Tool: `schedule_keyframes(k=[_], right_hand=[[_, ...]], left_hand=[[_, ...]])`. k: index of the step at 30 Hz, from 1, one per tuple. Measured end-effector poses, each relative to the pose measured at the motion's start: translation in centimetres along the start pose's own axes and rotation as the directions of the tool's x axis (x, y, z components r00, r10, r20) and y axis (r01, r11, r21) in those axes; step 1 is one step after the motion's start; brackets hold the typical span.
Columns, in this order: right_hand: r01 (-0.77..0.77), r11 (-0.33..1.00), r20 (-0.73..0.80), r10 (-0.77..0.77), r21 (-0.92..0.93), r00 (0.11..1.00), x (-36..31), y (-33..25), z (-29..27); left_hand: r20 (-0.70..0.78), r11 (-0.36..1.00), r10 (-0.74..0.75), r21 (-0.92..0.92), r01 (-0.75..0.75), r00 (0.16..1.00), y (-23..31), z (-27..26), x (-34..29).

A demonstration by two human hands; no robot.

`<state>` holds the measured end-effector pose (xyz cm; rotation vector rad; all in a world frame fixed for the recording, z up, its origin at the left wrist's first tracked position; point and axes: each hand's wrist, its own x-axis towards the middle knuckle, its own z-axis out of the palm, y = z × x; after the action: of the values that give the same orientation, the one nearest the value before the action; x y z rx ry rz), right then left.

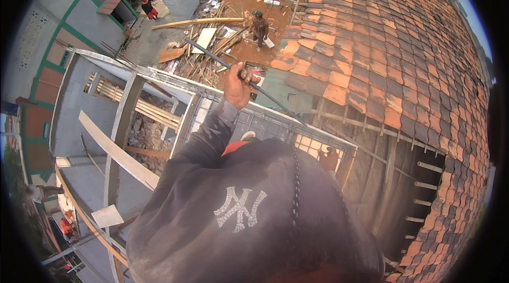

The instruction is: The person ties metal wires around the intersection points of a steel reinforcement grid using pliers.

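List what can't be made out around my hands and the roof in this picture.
Head view, all of it:
Right hand: dark and shadowed, its forearm behind the dark sweatshirt; whether it grips anything is unclear.
Dark bar: one stretch is covered by the left hand.
Tiled roof: cut off by the top edge.
Person nearest the roof: hands too small to read.

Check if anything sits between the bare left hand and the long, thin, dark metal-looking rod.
Nothing visible does: the left hand is closed directly around the rod, which sticks out on both sides of the fist.
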<state>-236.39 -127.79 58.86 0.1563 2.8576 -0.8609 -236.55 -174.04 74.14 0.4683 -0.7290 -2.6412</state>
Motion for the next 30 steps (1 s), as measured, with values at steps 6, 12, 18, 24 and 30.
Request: schedule_keyframes(k=[6, 12, 18, 24, 30], right_hand=[[-0.226, 0.957, 0.410, 0.282, -0.180, 0.867, -5.5, 11.5, 5.2], [0.260, 0.843, 0.671, 0.152, -0.472, 0.726, -8.0, 21.3, 5.1], [0.446, 0.808, 0.729, -0.030, -0.385, 0.684, -5.8, 22.5, 7.9], [-0.592, 0.796, 0.705, 0.349, 0.124, 0.617, -1.2, 16.3, 3.9], [-0.761, 0.606, 0.651, 0.485, 0.230, 0.583, 2.2, 9.2, 2.4]], left_hand=[[-0.451, 0.838, 0.395, 0.533, -0.113, 0.801, -0.4, -13.9, -3.2], [-0.488, 0.024, 0.322, 0.861, 0.508, 0.812, -5.0, -25.6, -13.2], [-0.473, -0.634, -0.391, 0.760, 0.142, 0.789, -8.1, -39.5, -27.2], [-0.661, -0.467, -0.198, 0.713, 0.523, 0.724, -11.7, -36.2, -34.2], [-0.645, -0.256, 0.087, 0.722, 0.643, 0.759, -11.7, -35.6, -32.8]])
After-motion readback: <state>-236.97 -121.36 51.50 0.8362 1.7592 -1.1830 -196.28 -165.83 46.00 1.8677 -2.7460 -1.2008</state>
